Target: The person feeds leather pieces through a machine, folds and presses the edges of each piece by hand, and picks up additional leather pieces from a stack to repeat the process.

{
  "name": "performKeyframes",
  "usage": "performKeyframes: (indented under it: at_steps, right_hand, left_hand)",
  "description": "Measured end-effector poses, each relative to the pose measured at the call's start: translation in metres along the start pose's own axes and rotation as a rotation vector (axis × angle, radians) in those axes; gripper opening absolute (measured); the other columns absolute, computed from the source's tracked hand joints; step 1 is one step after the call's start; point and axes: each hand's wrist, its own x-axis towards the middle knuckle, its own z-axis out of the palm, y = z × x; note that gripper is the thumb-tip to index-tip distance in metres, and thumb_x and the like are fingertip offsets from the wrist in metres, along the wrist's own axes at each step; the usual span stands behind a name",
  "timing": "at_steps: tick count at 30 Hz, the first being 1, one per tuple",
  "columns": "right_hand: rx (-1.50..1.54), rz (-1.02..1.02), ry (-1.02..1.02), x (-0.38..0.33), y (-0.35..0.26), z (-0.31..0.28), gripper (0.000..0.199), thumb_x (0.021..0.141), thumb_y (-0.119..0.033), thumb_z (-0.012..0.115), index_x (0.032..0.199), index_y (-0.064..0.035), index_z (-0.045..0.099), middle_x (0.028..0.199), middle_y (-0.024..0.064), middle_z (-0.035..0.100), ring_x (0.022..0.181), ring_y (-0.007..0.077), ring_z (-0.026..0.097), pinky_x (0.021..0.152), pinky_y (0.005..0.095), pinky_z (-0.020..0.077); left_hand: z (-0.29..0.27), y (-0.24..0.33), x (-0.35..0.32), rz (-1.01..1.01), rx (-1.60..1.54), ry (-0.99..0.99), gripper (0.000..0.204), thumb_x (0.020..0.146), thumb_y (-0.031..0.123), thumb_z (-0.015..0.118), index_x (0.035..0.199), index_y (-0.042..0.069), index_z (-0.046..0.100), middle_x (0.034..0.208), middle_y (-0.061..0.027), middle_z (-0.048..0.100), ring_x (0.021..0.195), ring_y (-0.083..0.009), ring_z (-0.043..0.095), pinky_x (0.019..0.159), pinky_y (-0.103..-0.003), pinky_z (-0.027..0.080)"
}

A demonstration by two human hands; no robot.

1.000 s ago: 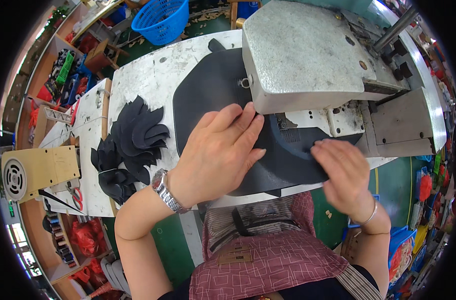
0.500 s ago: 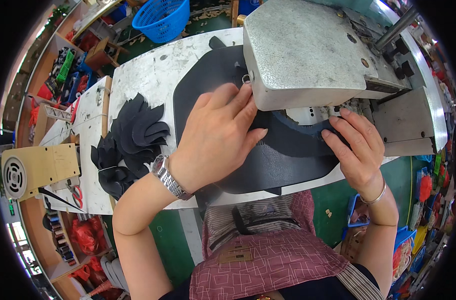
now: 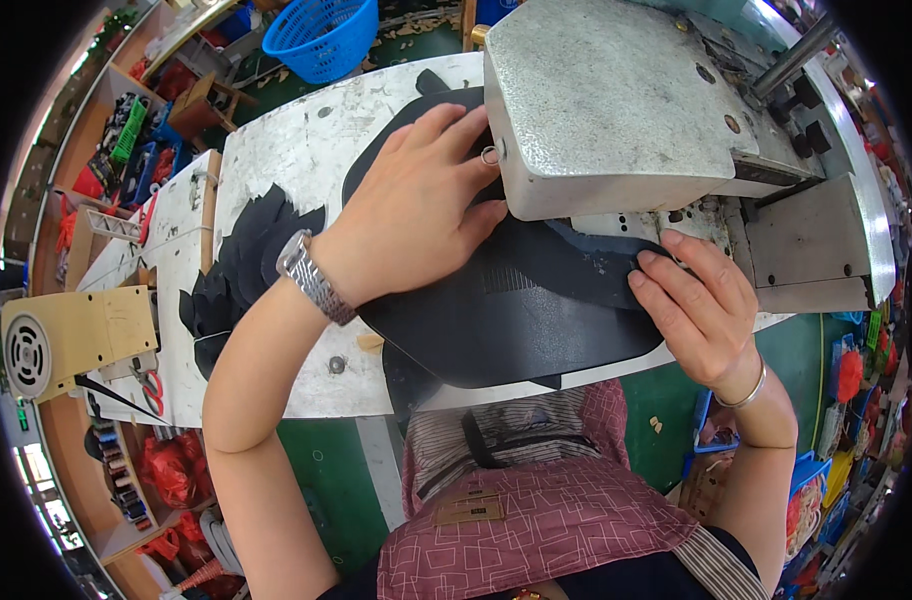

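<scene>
A large black panel, smooth and leather-like with rounded corners, lies on the white worktable under a grey metal machine head. My left hand rests on the panel just left of the machine head, its fingers spread and the fingertips beside the machine's edge. A curved black strip lies over the panel's right part and runs in under the machine. My right hand has its fingers on the strip's right end; the thumb is hidden. What sits beneath the machine head cannot be seen.
A pile of curved black pieces lies left of the panel, partly behind my left forearm. Red-handled scissors lie beside a beige machine at far left. Beyond the table stands a blue basket; blue crates stand at lower right.
My left hand has shifted left and away from me, its fingers spreading more. The panel and strip have slid slightly left, with my right hand following, and more of the strip shows.
</scene>
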Motion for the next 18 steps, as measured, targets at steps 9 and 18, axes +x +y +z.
performKeyframes:
  at_steps: [9, 18]
  right_hand:
    - [0.107, -0.07, 0.035, 0.005, -0.009, 0.008, 0.022, 0.062, -0.007, 0.067, 0.081, 0.002, 0.068, 0.086, 0.0121, 0.066, 0.094, 0.029, 0.065, 0.073, 0.0369, 0.0577]
    - [0.206, -0.106, 0.022, 0.017, -0.016, 0.018, 0.023, 0.06, -0.008, 0.066, 0.081, 0.0015, 0.066, 0.086, 0.0107, 0.065, 0.086, 0.0272, 0.068, 0.071, 0.0349, 0.0575]
  left_hand:
    - [0.01, -0.009, 0.013, 0.042, -0.005, 0.2, 0.028, 0.077, 0.009, 0.069, 0.103, 0.001, 0.065, 0.125, -0.0153, 0.053, 0.112, -0.0319, 0.05, 0.096, -0.04, 0.042]
    - [0.009, -0.017, 0.017, 0.096, -0.121, 0.115, 0.029, 0.074, 0.018, 0.068, 0.098, 0.002, 0.069, 0.119, -0.0153, 0.054, 0.113, -0.0312, 0.048, 0.098, -0.041, 0.04]
